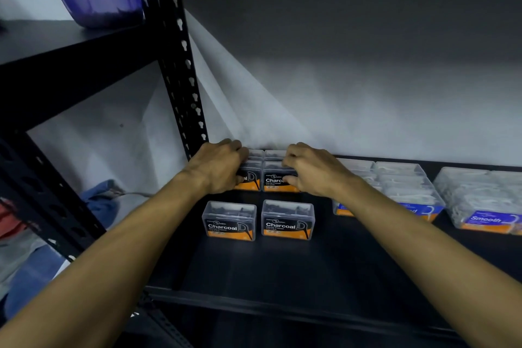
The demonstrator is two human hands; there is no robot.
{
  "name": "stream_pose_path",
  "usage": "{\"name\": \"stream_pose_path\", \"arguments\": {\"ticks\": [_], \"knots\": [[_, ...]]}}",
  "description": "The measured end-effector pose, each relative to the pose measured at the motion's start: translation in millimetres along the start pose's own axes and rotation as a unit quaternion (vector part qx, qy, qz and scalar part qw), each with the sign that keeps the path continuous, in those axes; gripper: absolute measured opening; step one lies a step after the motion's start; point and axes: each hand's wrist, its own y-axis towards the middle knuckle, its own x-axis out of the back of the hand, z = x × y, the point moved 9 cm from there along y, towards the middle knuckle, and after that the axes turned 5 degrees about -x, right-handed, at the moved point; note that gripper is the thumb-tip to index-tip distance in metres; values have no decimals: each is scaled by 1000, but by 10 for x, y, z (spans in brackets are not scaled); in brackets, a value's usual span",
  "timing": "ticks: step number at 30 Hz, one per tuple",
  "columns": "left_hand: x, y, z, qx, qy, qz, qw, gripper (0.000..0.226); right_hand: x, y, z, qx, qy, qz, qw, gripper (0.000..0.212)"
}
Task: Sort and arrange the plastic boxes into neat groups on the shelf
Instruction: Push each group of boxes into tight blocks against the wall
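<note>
Both hands grip the rear Charcoal boxes (pixel 278 175) at the shelf's (pixel 282 268) twelve o'clock: the left hand (pixel 219 168) curls round the left stack, the right hand (pixel 312 171) pinches the right. These clear, hard plastic cases look light, stiff and slick; hold them by the flat side walls. Two front Charcoal boxes (pixel 258 220) stand nearer, the Smooth boxes (pixel 423 192) at three o'clock.

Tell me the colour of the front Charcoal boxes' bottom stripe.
Orange, beneath a black label, on both front Charcoal boxes; head view.
</note>
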Motion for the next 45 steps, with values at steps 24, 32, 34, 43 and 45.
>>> {"name": "stream_pose_path", "arguments": {"ticks": [24, 32, 34, 43, 45], "knots": [[-19, 13, 4, 0, 28, -11, 1000, 40, 15, -3, 33, -7, -12, -21, 1000, 38], [-4, 10, 26, 4, 17, -7, 1000, 43, 29, -13, -9, -6, -11, -24, 1000, 42], [24, -16, 46, 12, 9, -7, 1000, 44, 70, -27, -26, -5, 3, -37, 999, 42], [67, -470, -53, 15, -256, 42, 966, 69, 227, -552, 53, 10, 225, -116, 967, 50], [5, -593, -117, 11, -273, 83, 958, 75, 125, -678, 119, 8, 195, -81, 977, 64]]}}
